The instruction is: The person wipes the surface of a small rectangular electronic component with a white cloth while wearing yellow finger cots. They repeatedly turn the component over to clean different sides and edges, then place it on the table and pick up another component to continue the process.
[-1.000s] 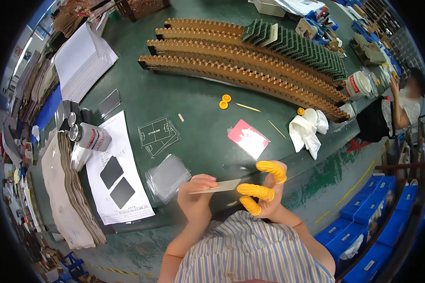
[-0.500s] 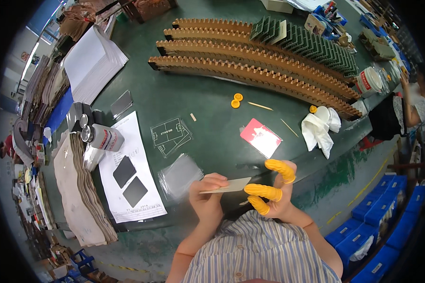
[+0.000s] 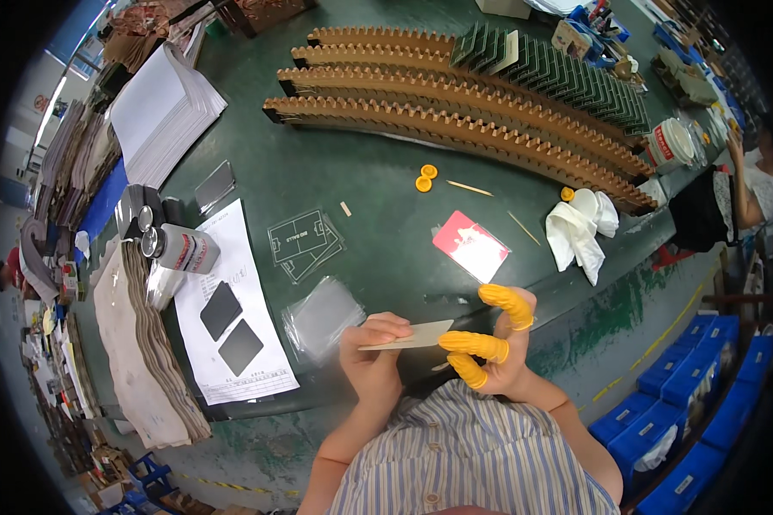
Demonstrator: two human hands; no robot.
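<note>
Dark green and smooth, the bench (image 3: 378,172) carries curved rows of notched brown cardboard racks (image 3: 455,129) along its far side. At the near edge, the left hand (image 3: 374,356) is closed on one end of a thin, flat, pale card (image 3: 408,336), held level just above the bench edge. The right hand (image 3: 498,339), its fingers capped with ribbed yellow rubber cots, pinches the card's other end. Clear plastic sleeves (image 3: 322,316) lie just beside the left hand, near a white printed sheet (image 3: 232,309) bearing two dark squares. A crumpled white cloth (image 3: 580,230) and a red-and-white card (image 3: 471,246) lie farther off.
</note>
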